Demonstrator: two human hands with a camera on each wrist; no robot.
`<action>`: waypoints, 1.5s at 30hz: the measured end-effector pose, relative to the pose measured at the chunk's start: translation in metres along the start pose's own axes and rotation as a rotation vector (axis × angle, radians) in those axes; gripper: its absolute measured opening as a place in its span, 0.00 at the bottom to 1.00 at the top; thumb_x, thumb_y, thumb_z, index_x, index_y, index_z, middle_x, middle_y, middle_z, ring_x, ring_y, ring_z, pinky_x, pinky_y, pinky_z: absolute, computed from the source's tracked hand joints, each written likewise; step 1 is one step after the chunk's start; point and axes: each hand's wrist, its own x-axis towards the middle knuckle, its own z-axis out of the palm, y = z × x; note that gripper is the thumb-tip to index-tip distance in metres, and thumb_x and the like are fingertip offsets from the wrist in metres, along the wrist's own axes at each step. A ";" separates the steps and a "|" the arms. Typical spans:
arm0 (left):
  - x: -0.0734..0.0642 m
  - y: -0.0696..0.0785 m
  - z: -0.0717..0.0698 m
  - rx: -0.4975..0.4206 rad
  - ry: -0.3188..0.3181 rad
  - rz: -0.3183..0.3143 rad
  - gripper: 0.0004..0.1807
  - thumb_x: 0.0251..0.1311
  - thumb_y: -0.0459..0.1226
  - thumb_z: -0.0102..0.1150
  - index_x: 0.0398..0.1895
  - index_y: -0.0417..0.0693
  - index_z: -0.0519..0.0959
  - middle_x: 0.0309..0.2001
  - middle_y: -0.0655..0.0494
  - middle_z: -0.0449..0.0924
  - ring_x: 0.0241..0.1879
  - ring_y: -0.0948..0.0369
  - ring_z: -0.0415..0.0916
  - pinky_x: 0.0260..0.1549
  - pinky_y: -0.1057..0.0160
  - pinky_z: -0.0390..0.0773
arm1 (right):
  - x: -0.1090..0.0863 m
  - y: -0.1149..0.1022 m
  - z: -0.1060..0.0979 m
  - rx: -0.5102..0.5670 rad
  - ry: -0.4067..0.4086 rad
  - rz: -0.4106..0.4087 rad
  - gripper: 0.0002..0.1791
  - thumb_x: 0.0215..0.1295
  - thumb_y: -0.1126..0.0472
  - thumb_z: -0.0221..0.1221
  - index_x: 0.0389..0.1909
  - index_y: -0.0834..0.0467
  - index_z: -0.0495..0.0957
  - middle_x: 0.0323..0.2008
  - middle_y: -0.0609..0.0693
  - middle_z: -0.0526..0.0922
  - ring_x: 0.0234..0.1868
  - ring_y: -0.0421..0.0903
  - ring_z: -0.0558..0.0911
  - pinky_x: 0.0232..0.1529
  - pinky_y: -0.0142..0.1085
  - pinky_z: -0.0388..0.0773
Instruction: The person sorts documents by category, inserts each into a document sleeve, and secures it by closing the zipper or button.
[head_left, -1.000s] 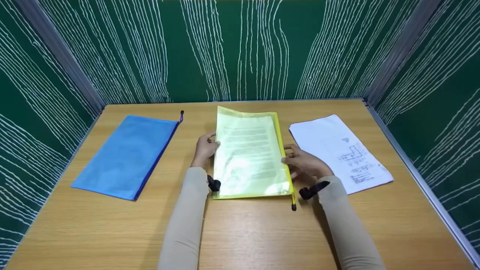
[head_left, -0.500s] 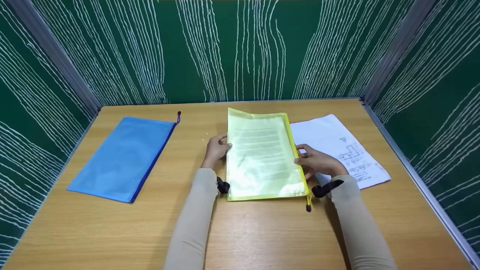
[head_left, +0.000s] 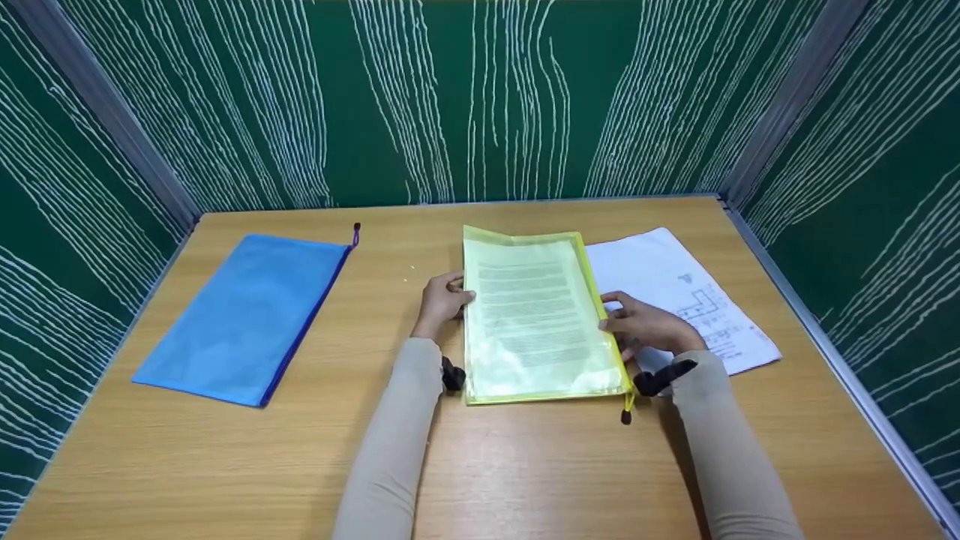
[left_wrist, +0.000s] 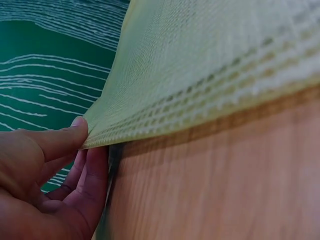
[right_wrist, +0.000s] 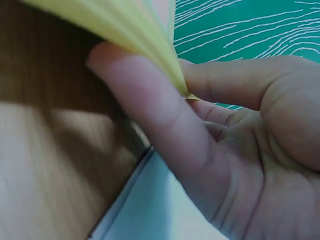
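Between both hands is a translucent yellow zip folder [head_left: 544,322], with a printed sheet showing through it. My left hand [head_left: 442,304] pinches its left edge, thumb on top and fingers underneath, as the left wrist view shows of the folder's mesh edge [left_wrist: 165,110]. At the right, zippered edge my right hand [head_left: 649,326] pinches the yellow trim [right_wrist: 150,45] between thumb and fingers. In both wrist views the held edges are raised above the wooden table. A zipper pull [head_left: 626,416] hangs from the folder's near right corner.
A blue zip folder [head_left: 244,319] lies flat on the left of the wooden table [head_left: 495,480]. White papers with a printed drawing [head_left: 660,259] lie at the right, partly under the yellow folder and right hand in view. Green, white-lined walls [head_left: 517,97] stand behind and at the sides.
Both hands have moved the yellow folder to the right and slightly nearer; it now overlaps the left edge of the white papers in view. The blue folder stays on the table.
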 end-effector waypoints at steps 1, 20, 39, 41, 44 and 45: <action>0.000 0.000 0.000 0.003 -0.001 -0.004 0.28 0.60 0.31 0.62 0.65 0.44 0.71 0.33 0.54 0.75 0.30 0.62 0.72 0.26 0.70 0.73 | 0.000 0.001 0.000 -0.006 0.000 -0.001 0.35 0.70 0.53 0.54 0.72 0.49 0.49 0.55 0.61 0.70 0.37 0.49 0.80 0.35 0.39 0.83; -0.002 0.002 -0.004 -0.017 -0.002 -0.037 0.18 0.61 0.29 0.54 0.54 0.33 0.77 0.36 0.51 0.75 0.28 0.62 0.74 0.27 0.68 0.78 | -0.002 0.000 -0.002 -0.117 0.085 -0.105 0.32 0.66 0.55 0.58 0.66 0.66 0.64 0.39 0.56 0.78 0.32 0.44 0.82 0.35 0.38 0.83; -0.002 -0.013 -0.039 0.170 0.051 0.098 0.17 0.64 0.33 0.50 0.53 0.37 0.79 0.43 0.44 0.80 0.40 0.56 0.75 0.40 0.63 0.77 | -0.007 0.017 -0.024 -0.209 0.661 -0.202 0.23 0.71 0.59 0.49 0.61 0.69 0.70 0.47 0.68 0.78 0.42 0.54 0.80 0.39 0.36 0.75; -0.002 -0.016 -0.046 0.179 0.051 0.109 0.17 0.65 0.33 0.50 0.54 0.37 0.79 0.45 0.44 0.79 0.44 0.55 0.74 0.45 0.60 0.76 | -0.009 0.021 -0.027 -0.217 0.697 -0.224 0.24 0.71 0.60 0.49 0.62 0.70 0.69 0.50 0.70 0.76 0.48 0.61 0.78 0.45 0.42 0.75; -0.003 -0.021 -0.059 0.179 0.055 0.109 0.18 0.65 0.34 0.50 0.55 0.36 0.78 0.46 0.44 0.78 0.46 0.53 0.74 0.47 0.59 0.76 | -0.012 0.026 -0.032 -0.226 0.721 -0.230 0.25 0.71 0.61 0.48 0.63 0.72 0.66 0.54 0.73 0.74 0.55 0.66 0.74 0.53 0.53 0.73; -0.003 -0.022 -0.064 0.177 0.059 0.107 0.18 0.65 0.34 0.50 0.56 0.37 0.77 0.47 0.44 0.78 0.46 0.53 0.74 0.47 0.58 0.77 | -0.013 0.027 -0.034 -0.233 0.717 -0.220 0.25 0.71 0.61 0.48 0.64 0.72 0.65 0.55 0.73 0.72 0.57 0.67 0.72 0.55 0.55 0.72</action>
